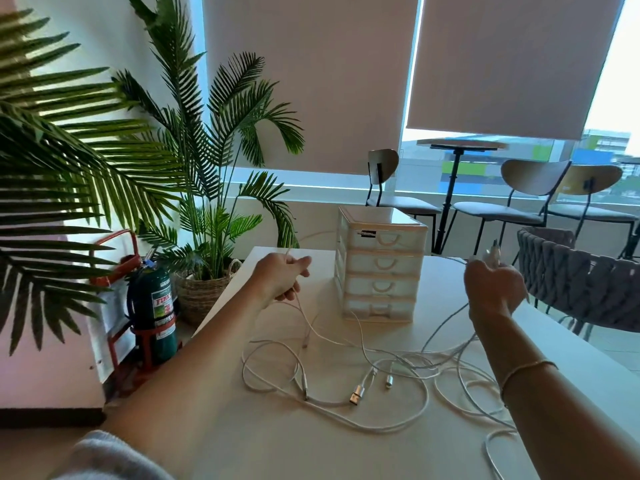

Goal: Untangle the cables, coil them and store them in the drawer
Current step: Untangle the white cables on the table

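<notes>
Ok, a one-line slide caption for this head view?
Left hand and right hand each lift a white cable from the tangle before a closed drawer unit.

Soft window [519,168] backlight, wide-angle edge distortion

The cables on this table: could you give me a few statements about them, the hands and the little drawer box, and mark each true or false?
1. Both hands hold cable lifted off the table. True: the left hand and the right hand each grip a white cable.
2. All four drawers of the drawer unit are shut. True.
3. The cables on the table are already neatly coiled. False: they lie in loose, crossing loops.
4. A metal USB plug lies on the table between the two arms. True.
5. The drawer unit stands on the floor beside the plant. False: it stands on the table, at its far side.
</notes>
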`<action>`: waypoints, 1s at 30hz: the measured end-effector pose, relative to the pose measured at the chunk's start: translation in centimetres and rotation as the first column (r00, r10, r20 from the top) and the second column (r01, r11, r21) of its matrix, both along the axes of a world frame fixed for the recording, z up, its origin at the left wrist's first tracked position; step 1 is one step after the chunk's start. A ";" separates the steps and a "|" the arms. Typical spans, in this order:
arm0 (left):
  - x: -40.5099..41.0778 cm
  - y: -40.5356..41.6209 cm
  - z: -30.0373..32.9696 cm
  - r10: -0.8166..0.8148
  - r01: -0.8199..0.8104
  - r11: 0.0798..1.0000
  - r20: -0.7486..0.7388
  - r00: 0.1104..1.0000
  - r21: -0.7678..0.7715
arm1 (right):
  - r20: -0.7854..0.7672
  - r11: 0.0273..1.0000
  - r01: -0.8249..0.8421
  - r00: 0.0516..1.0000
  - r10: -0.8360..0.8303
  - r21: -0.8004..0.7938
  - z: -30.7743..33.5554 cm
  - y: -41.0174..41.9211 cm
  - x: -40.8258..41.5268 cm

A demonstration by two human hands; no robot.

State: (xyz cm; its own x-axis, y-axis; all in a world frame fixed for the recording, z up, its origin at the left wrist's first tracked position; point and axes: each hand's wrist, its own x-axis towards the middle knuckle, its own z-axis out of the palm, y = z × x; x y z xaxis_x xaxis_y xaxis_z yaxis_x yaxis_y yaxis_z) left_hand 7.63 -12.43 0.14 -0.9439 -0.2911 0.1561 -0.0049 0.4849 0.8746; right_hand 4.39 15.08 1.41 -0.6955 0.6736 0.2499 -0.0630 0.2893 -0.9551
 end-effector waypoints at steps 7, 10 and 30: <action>0.6 5.2 2.0 -0.197 0.168 0.871 -0.015 0.980 -0.461 | -0.135 0.774 -0.400 0.843 0.521 0.491 2.5 -5.4 2.3; 1.0 6.8 2.5 -0.272 0.207 0.802 -0.033 0.962 -0.560 | 0.013 0.593 -0.581 0.721 0.693 0.557 2.0 -7.6 3.0; -0.2 0.7 -1.7 -0.039 0.058 0.941 0.065 0.997 -0.333 | -0.028 0.886 -0.243 0.961 0.275 0.394 0.5 -2.0 1.1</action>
